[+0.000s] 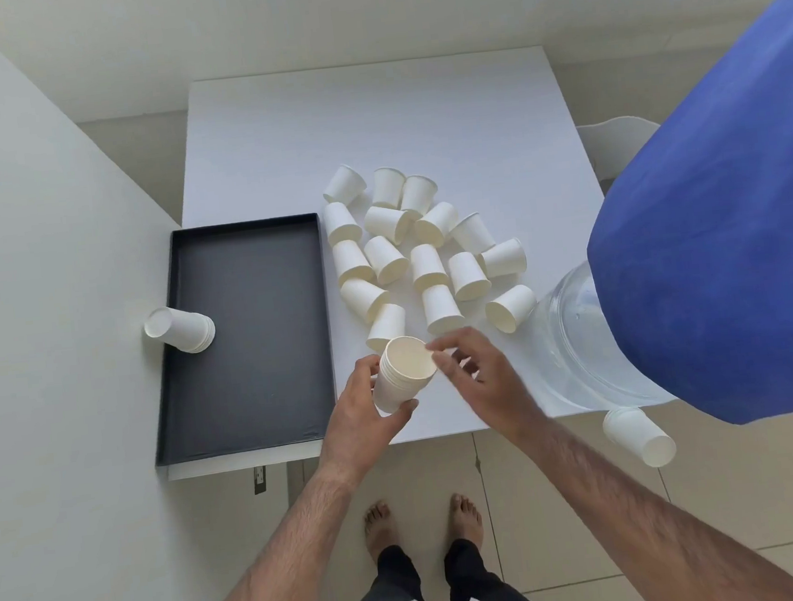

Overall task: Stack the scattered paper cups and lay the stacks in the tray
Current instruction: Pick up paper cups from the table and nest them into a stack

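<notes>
Gripping a nested stack [399, 377] of smooth white paper cups in the left hand [364, 415], right hand [479, 379] fingers loosely spread beside its rim, eighteen loose tapered cups [423, 244] on the white surface [367, 119], one flat black rectangular tray [243, 334]

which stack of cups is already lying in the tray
The stack on its side at the black tray's left edge; the left hand holds another upright, a third hangs off the table's right corner.
</notes>
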Motion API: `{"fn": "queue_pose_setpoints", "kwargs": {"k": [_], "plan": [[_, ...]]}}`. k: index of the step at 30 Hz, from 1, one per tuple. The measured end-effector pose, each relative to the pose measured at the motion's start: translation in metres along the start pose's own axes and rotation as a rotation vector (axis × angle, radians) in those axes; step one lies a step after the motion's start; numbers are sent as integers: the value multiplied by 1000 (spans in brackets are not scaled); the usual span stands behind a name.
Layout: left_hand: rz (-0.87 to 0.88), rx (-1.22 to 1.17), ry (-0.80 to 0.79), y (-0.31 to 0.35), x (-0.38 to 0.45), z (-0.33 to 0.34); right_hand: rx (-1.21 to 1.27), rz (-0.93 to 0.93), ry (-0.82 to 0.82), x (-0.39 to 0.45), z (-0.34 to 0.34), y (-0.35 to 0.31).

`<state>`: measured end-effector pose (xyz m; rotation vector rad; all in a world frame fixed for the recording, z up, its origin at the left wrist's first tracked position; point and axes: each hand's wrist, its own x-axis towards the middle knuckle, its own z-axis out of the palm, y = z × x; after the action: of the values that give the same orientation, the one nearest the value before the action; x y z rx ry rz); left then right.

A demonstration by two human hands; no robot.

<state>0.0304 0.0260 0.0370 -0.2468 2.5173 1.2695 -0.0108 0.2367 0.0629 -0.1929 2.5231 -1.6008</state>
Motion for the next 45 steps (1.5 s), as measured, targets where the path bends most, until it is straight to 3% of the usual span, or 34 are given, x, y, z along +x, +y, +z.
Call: {"fn": "queue_pose_setpoints", "kwargs": {"k": [4, 8, 15, 21, 27, 36, 45], "plan": [[-25, -1, -17, -2, 2, 3, -224, 233, 63, 23, -16, 35], [-47, -4, -24, -5, 2, 5, -637, 368, -53, 42, -32, 62], [-68, -5, -18, -10, 3, 2, -840, 488, -223, 64, -36, 76], [-77, -15, 2, -13, 4, -2, -863, 500, -239, 63, -35, 83], [-73, -26, 12, -14, 5, -3, -836, 413, -106, 55, -36, 77], [-53, -27, 14, -13, 5, -5, -567, 325, 246, 29, -43, 58], [-43, 2, 29, -18, -1, -8, -267, 123, 240, 10, -37, 19]]}}
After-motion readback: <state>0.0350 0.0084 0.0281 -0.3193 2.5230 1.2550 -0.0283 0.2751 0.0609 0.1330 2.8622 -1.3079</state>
